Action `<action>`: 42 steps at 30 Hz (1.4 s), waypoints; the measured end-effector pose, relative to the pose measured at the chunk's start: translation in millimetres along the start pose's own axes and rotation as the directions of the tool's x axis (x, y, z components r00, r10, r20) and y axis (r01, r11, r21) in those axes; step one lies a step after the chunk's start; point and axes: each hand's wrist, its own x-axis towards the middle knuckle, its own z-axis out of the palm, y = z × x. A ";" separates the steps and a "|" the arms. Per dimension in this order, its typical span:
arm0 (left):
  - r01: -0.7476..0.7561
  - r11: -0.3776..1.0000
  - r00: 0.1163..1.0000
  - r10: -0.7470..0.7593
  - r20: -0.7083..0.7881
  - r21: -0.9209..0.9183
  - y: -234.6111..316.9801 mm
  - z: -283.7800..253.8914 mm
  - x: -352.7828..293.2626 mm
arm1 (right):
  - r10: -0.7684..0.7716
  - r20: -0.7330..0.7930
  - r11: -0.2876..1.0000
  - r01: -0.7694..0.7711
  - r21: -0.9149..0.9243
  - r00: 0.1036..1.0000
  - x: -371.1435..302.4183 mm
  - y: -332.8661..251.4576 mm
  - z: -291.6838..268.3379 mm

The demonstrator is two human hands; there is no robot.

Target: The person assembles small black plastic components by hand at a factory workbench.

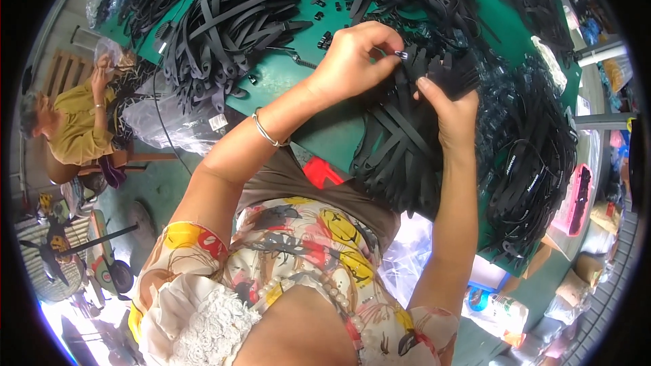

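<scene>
Between the thumb and forefinger of my left hand (356,57) is a small shiny clip (401,55), pinched at the ends of several black straps. My right hand (451,105) grips a fanned bundle of black straps (456,76), its thumb pressed on the near side. The two hands are close together over the green table (268,85). Below them a pile of flat black straps (400,156) hangs at the table's near edge. Whether the clip is joined to a strap I cannot tell. Loose small black clips (325,39) lie left of my hands.
More black straps (224,24) are heaped at the far left, and another heap (536,169) covers the right side. Clear plastic pieces (491,95) lie beside my right hand. A person (78,118) sits at the left. A pink tray (576,200) stands off the table's right edge.
</scene>
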 end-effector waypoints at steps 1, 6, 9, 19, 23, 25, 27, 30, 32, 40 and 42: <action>-0.030 0.999 1.000 0.030 0.007 -0.032 3.0 3.3 0.1 | -0.018 0.028 1.000 0.018 -0.003 0.999 0.2 0.7 -0.7; -0.077 0.996 0.997 0.077 -0.010 -0.043 4.7 14.4 1.8 | -0.010 0.037 1.000 0.009 0.025 0.999 0.4 0.1 -0.7; -0.155 0.988 0.988 0.155 -0.016 -0.009 4.5 17.8 0.7 | 0.010 0.044 1.000 -0.012 0.027 0.999 0.7 -2.2 0.1; -0.250 0.966 0.965 0.254 -0.071 0.065 1.9 22.6 -1.6 | 0.018 0.048 0.998 -0.021 0.057 0.999 1.4 0.8 -2.8; -0.236 0.971 0.968 0.239 -0.074 0.047 2.9 23.9 -2.8 | 0.026 0.051 0.999 -0.028 0.044 0.998 1.8 1.4 -2.7; -0.252 0.967 0.965 0.255 -0.061 0.044 3.3 24.8 -3.5 | 0.016 0.056 0.999 -0.018 0.044 0.998 2.0 1.5 -2.3; -0.271 0.962 0.961 0.272 -0.047 0.039 3.2 25.4 -4.9 | 0.015 0.055 0.999 -0.017 0.047 0.998 1.7 0.9 -1.9; -0.263 0.964 0.965 0.263 -0.006 0.028 3.2 25.2 -7.0 | 0.002 0.058 0.999 -0.005 0.045 0.998 2.5 1.9 -1.8; -0.120 0.968 0.992 0.126 0.012 -0.220 4.2 23.6 -7.5 | -0.010 0.063 0.999 0.008 0.038 0.998 2.2 1.7 -1.4; 0.315 0.938 0.848 -0.210 0.486 -0.144 9.8 3.7 17.8 | -0.050 0.106 0.998 0.053 -0.027 0.993 -0.8 1.8 -0.7; 0.278 0.955 0.858 -0.199 0.474 -0.103 12.2 2.2 18.1 | -0.087 0.094 0.989 0.097 -0.111 0.992 -1.3 3.4 1.2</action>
